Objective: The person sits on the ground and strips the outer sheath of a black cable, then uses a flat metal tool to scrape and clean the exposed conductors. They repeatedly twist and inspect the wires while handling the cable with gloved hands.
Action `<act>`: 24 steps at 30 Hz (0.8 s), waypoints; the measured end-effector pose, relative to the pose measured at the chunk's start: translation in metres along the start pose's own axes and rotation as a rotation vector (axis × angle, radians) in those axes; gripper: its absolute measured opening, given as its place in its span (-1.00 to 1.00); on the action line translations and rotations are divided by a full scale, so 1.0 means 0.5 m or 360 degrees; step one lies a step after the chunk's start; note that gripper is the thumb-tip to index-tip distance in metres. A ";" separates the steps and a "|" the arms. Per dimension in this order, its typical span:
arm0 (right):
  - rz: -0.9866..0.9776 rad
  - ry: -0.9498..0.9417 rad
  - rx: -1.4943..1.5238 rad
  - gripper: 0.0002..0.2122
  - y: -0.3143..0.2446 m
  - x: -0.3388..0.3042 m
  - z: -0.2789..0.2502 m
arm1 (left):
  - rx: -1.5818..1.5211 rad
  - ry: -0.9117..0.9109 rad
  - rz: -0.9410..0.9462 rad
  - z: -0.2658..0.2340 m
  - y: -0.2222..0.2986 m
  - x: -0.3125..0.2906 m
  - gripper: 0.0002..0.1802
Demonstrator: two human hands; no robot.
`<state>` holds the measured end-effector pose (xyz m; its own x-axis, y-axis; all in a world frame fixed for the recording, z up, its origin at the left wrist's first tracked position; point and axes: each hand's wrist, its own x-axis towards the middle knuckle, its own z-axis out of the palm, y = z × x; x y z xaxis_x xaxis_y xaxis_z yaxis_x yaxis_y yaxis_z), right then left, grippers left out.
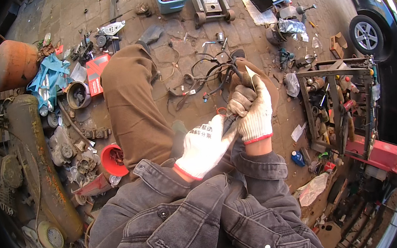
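Observation:
A dark wiring harness [210, 73] with several loose branches and connectors spreads out over and beside my right knee. Both hands wear white knitted work gloves with red cuffs, dirty at the fingers. My right hand [254, 110] is closed round the bundle above my lap, its fingers curled. A pale, pointed tip [249, 70] rises from the top of that fist; I cannot make out what it is. Just left of it, my left hand [205, 140] pinches the near end of the dark cable [230, 120], thumb and fingers together and mostly hidden behind the glove's back.
Red bucket [113, 160] and red box [99, 74] sit left of my leg. Farther left are an orange gas cylinder [15, 64] and a long rusty tank [42, 166]. Ahead stand a blue bin [173, 2] and a floor jack [210, 0]. A cluttered metal rack [332, 73] and a car [379, 30] are right.

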<state>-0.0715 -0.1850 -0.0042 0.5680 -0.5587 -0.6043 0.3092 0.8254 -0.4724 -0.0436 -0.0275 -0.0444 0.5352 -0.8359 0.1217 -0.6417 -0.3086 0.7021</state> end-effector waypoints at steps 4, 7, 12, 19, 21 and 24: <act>0.0165 0.0058 0.0268 -0.79 -0.001 0.017 0.001 | 0.0050 0.0061 0.0080 -0.002 0.001 0.007 -0.54; 0.0099 0.0065 0.0174 -0.74 0.001 0.027 0.004 | -0.0021 0.0039 -0.0080 -0.003 0.003 0.003 -0.53; 0.0323 0.0119 0.0261 -0.68 -0.003 0.034 0.002 | -0.0125 0.0358 0.0424 0.000 -0.022 0.026 -0.57; 0.0187 -0.0012 0.0220 -0.69 0.007 0.009 0.035 | -0.3197 -0.0836 -0.0991 -0.008 -0.008 -0.004 -0.46; -0.0051 0.0085 -0.0098 -0.71 0.010 -0.019 0.047 | -0.3209 -0.0829 -0.0909 -0.014 0.001 -0.012 -0.39; -0.0029 -0.0158 -0.0096 -0.70 -0.005 -0.062 0.059 | -0.3133 -0.0803 -0.0906 -0.030 0.015 -0.016 -0.24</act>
<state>-0.0672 -0.1671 0.0347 0.6365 -0.5601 -0.5303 0.2755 0.8073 -0.5220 -0.0444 -0.0163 -0.0299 0.0399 -0.9702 -0.2388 0.9647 -0.0249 0.2623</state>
